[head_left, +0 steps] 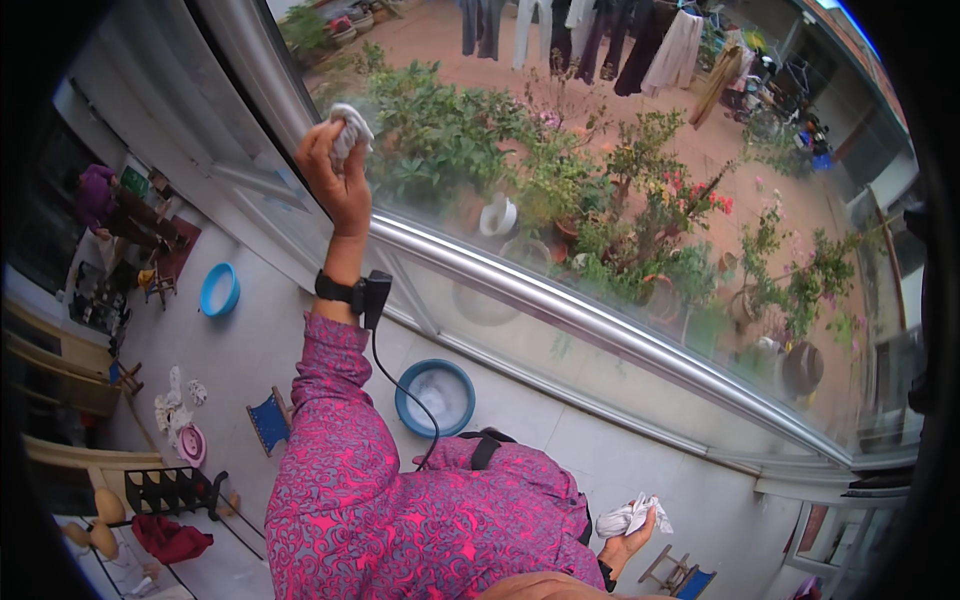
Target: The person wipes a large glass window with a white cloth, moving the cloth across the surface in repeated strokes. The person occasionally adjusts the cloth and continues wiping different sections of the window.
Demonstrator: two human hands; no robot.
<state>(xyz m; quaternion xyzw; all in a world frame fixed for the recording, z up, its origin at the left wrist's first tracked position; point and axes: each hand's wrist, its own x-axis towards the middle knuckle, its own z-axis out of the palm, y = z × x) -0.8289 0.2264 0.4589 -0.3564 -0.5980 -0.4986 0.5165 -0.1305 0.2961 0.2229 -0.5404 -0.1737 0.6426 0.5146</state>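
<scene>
My left hand (pixel 340 185) is raised high on the left, its fingers closed round a bunched grey-white cloth (pixel 349 135). That cloth lies against the window glass (pixel 400 190), close to the silver upright frame. Low on the right, my right hand (pixel 628 545) grips a crumpled white cloth (pixel 630 515) at my side, away from the window. Below the window stands a blue basin (pixel 434 398) with whitish water in it.
A second blue basin (pixel 220 290) sits farther left on the tiled floor. Small folding stools (pixel 268 422) stand nearby, beside a pink basin (pixel 190 446) and white cloths (pixel 172 410). Another person (pixel 97 200) bends at the far left. Potted plants (pixel 640 190) and hanging laundry (pixel 600 35) show outside.
</scene>
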